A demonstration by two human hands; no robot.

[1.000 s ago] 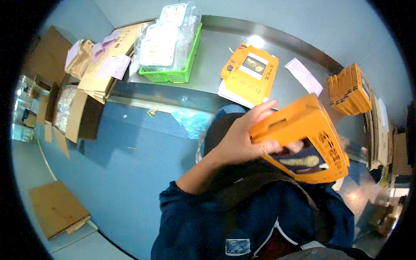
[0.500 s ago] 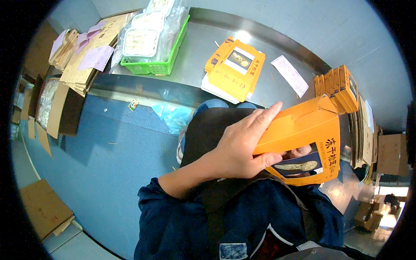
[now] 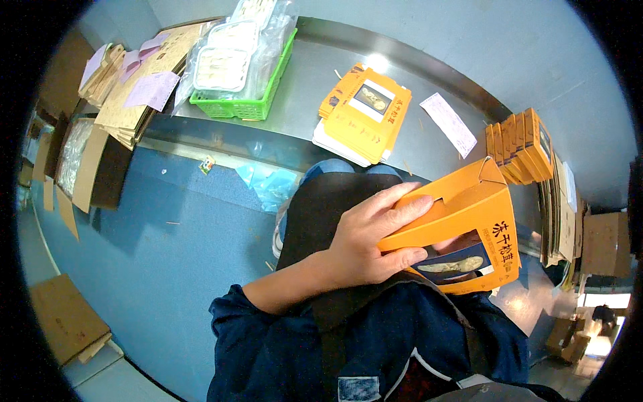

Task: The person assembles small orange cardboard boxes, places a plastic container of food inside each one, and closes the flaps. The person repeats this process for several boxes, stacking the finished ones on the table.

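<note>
- Head view shows the person seated at a steel table (image 3: 315, 87), with the left hand (image 3: 365, 244) gripping an orange carton (image 3: 455, 221) close to the chest, over the lap.
- Fingers (image 3: 395, 201) of this hand lie spread along the upper panel and the thumb presses on the panel below, so the carton seems held open in its box shape; I judge the grip is there to keep the walls from folding flat.
- Carton has a dark window on its front face, turned to the person's right and tilted.
- Right hand I cannot see; it is perhaps behind the carton, so its state I cannot tell.
- One small pile of flat orange cartons (image 3: 365, 114) lies on the table straight ahead, within easy reach; how many sheets it has I cannot count.
- One row of orange cartons (image 3: 519, 144) stands on edge at the right side; I count about five or six, not sure.
- One white paper slip (image 3: 449, 124) lies between the pile and the row.
- One green basket (image 3: 251, 77) with clear plastic trays stands at the far left of the table.
- One stack of brown cardboard sheets (image 3: 144, 84) is beside it, with pale pink papers on top.
</note>
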